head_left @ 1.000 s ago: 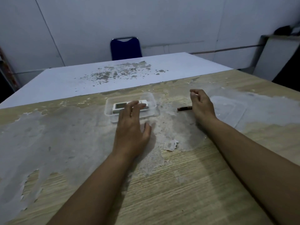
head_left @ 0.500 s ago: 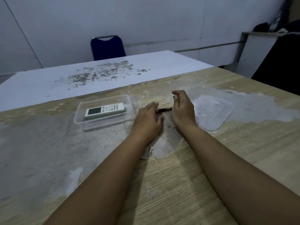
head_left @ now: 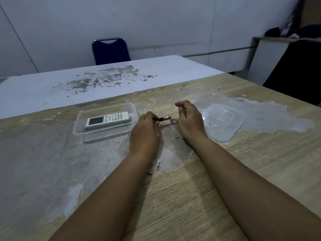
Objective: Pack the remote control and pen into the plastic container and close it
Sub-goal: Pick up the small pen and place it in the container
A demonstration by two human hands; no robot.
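The worktop (head_left: 199,197) is wood-grained, with large patches where the surface is worn to grey and white. A second, white table (head_left: 165,70) butts against its far edge, and a blue chair (head_left: 111,51) stands behind that by the wall.

Both bare forearms reach in from the near edge and converge toward the middle of the worktop. The left arm runs up from the lower left, and the left hand (head_left: 145,131) lies knuckles-up, wrist low over the worn patch, its fingers curled shut on one end of the pen (head_left: 164,118). The right arm comes in from the lower right; the right hand (head_left: 190,119) stands on its outer edge with the wrist down near the surface, fingers loosely curved and parted, holding nothing, thumb and forefinger arched above the pen's far end.

The plastic container (head_left: 81,131) sits open just left of the left hand, clear and rectangular. The remote control (head_left: 107,120) lies flat inside it, white, screen toward the left and buttons toward the right. The clear lid (head_left: 224,121) lies flat on the worktop just right of the right hand, apart from the container.

The pen is short and dark reddish, lying nearly level between the two hands, with a small metal ring (head_left: 174,121) at its right end, close to the right palm.
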